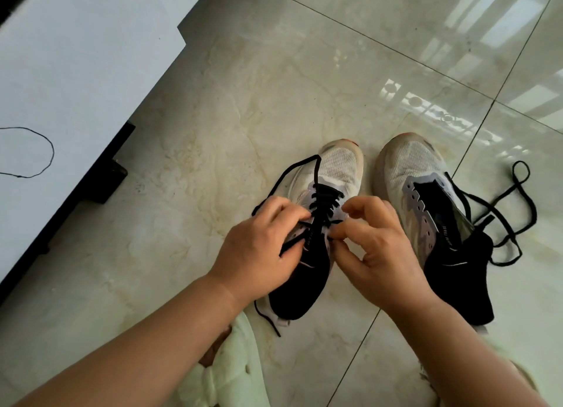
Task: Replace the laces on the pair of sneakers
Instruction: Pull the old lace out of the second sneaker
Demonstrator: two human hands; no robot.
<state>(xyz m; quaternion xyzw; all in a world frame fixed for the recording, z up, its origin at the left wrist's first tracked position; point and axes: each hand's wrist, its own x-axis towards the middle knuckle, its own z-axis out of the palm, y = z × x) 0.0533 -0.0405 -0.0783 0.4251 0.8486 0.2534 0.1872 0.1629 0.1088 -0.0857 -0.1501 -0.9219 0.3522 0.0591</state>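
Note:
Two white mesh sneakers with black heels stand side by side on the tiled floor. The left sneaker (338,166) has a black lace (324,199) threaded through its lower eyelets. My left hand (262,248) grips the lace at the shoe's left side. My right hand (374,245) pinches the eyelet edge or lace end on its right side. The right sneaker (414,169) has bare eyelets. A loose black lace (518,199) lies beside and partly under that sneaker.
A white table top (76,71) with a dark base fills the left, and a thin black thread (45,151) lies on it. A pale green slipper (231,373) shows at the bottom between my forearms. Glossy marble floor tiles (304,71) stretch beyond the shoes.

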